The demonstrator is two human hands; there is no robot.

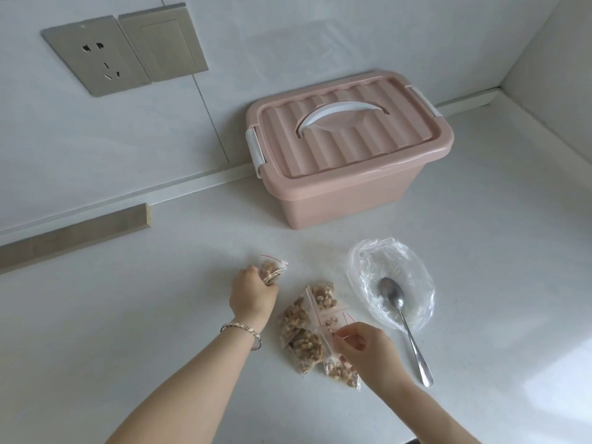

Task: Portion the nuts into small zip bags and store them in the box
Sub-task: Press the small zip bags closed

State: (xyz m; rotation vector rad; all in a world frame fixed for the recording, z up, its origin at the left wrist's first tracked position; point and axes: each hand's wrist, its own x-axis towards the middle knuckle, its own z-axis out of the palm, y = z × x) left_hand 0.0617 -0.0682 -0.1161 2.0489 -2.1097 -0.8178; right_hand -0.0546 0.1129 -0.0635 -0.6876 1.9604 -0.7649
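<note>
Meanwhile, left hand (pixel 253 294) grips one nut bag (pixel 272 271); others (pixel 302 328) lie beside.

White speckled countertop (pixel 128 315), pale wall (pixel 288 43) behind it with one thin dark joint line, grey power socket (pixel 96 56) just beside a grey switch plate (pixel 163 43), wooden strip (pixel 73 235) along the wall base at left, side wall (pixel 551 43) meeting it at right, soft bright patch of light (pixel 560 398) on the counter.

Home kitchen, by the look: pale speckled surface (pixel 160 315) against a white tiled wall (pixel 288 43), wall socket (pixel 96 56), switch (pixel 163 43), metal spoon (pixel 405 325), pink lidded box (pixel 349 187).
</note>
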